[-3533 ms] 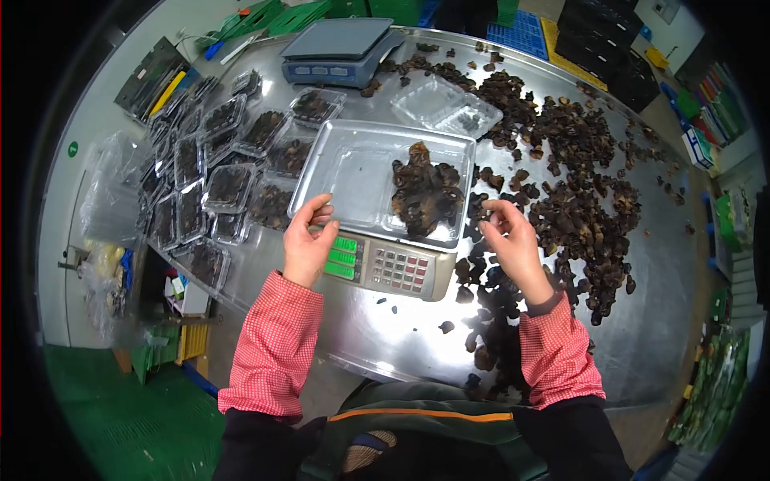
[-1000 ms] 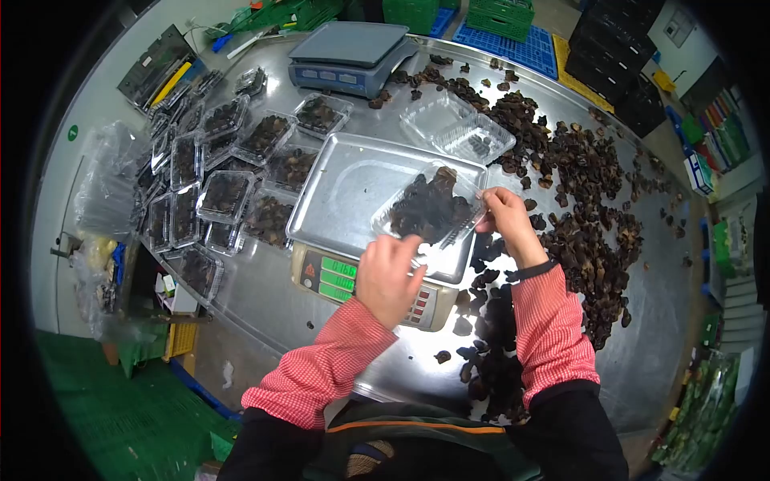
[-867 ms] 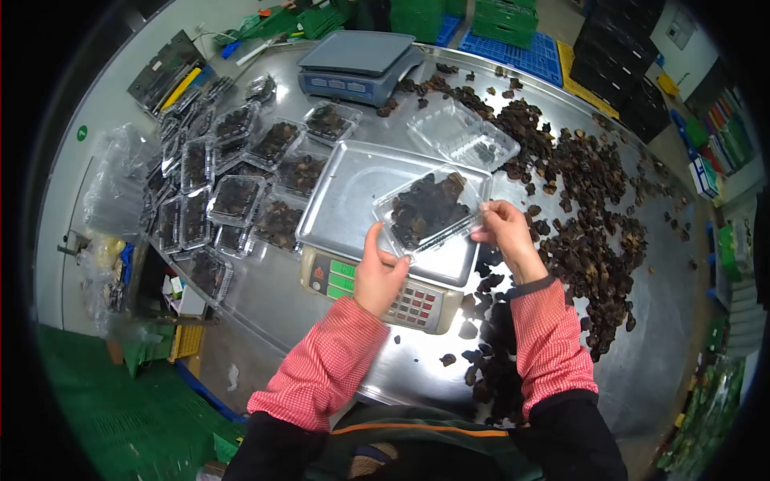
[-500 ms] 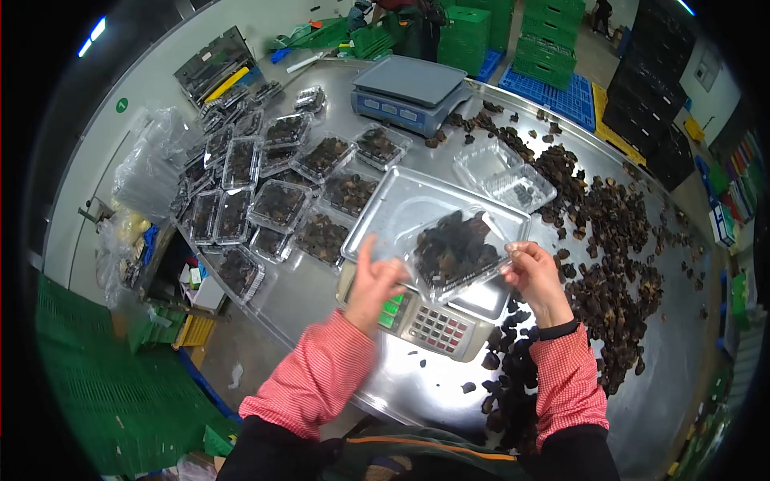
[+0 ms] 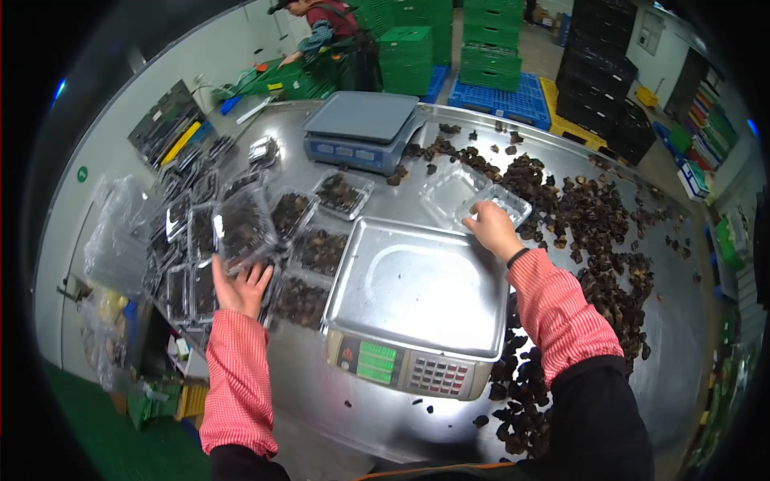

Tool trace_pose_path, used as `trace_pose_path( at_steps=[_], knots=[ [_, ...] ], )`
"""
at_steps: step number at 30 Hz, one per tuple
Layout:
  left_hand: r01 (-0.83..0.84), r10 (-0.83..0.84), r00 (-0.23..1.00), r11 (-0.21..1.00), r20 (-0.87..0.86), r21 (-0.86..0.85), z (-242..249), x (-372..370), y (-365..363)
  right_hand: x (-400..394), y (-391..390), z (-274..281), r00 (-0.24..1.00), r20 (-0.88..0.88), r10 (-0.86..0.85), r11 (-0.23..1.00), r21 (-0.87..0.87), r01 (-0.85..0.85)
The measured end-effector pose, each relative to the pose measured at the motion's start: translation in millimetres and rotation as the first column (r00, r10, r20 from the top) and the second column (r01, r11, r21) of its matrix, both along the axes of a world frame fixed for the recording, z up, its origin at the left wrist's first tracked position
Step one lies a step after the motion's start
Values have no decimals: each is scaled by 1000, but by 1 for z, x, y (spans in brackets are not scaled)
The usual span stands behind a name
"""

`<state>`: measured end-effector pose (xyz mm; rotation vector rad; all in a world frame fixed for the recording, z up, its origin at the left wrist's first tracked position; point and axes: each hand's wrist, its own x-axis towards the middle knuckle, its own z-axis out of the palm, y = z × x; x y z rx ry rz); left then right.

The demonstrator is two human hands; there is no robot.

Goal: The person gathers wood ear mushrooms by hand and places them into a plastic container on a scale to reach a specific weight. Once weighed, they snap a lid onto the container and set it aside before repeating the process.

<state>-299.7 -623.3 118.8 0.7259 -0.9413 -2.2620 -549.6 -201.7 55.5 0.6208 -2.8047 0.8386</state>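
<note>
My left hand [image 5: 241, 290] is over the packed boxes at the left, palm up with fingers spread. Right at its fingertips, a clear plastic clamshell box [image 5: 243, 227] filled with dark, crinkled, mushroom-like pieces lies tilted on other boxes. On the far right side of the scale, my right hand [image 5: 493, 228] has its fingers closed at the near edge of an open clamshell box [image 5: 513, 207] without dark pieces in it. Between my hands stands a digital scale [image 5: 399, 370] with green displays and a bare metal pan [image 5: 417, 289].
Loose dark pieces [image 5: 597, 212] spread over the right of the steel table [image 5: 666, 353]. A second scale [image 5: 361, 128] stands at the back. Filled boxes [image 5: 301, 301] crowd the left. Beyond the table are green crates [image 5: 489, 64] and a person [image 5: 333, 36] bending over.
The filled box has gone from over the scale pan to the stack at the left with my left hand. My right hand has let go of it and moved to the open box.
</note>
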Motion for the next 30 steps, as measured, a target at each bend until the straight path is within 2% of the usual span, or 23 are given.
trace_pose_path(
  at_steps=[1,3,4,5,7,8,10,13,14,16,22,25,26,29,30],
  knots=[
    [-49,49,995,999,84,-11,-1,-2,0,-13,4,-6,999,33,-29,997,78,26],
    [30,-26,981,999,195,-14,-41,1,-12,-33,11,-12,982,177,-70,925,379,-2],
    [58,-49,974,998,219,-33,-52,5,-4,-38,11,-8,928,341,-152,913,408,0],
    [131,-122,972,991,203,-32,-79,13,-10,-44,13,-8,898,411,-157,896,441,-46],
    [131,-109,963,989,247,-75,-73,24,28,-58,15,-17,869,480,-123,846,508,-161],
    [143,-105,958,982,268,-126,-68,30,46,-59,14,-14,881,464,-94,820,537,-196],
    [149,-107,946,982,305,-115,-69,41,66,-56,12,-11,910,414,-34,796,561,-225],
    [181,-137,932,978,334,-105,-72,55,86,-54,16,-20,976,216,24,828,543,-141],
    [200,-154,927,974,342,-103,-71,58,92,-52,19,-26,995,76,69,854,511,-98],
    [224,-174,921,969,347,-109,-67,63,104,-46,21,-25,995,-27,92,893,444,-70],
    [306,-270,907,950,325,-64,-52,71,136,-28,27,-3,979,-202,26,949,312,39],
    [363,-338,896,931,289,-38,-51,76,148,-22,26,14,999,-44,-24,938,346,38],
    [369,-345,886,929,310,-23,-50,78,153,-19,25,18,1000,-19,11,908,420,-2],
    [400,-380,877,917,295,-7,-52,82,162,-21,26,-7,993,-107,39,834,551,27],
    [400,-380,874,917,303,-5,-51,83,164,-21,28,-7,997,-12,82,829,555,-62]
  ],
)
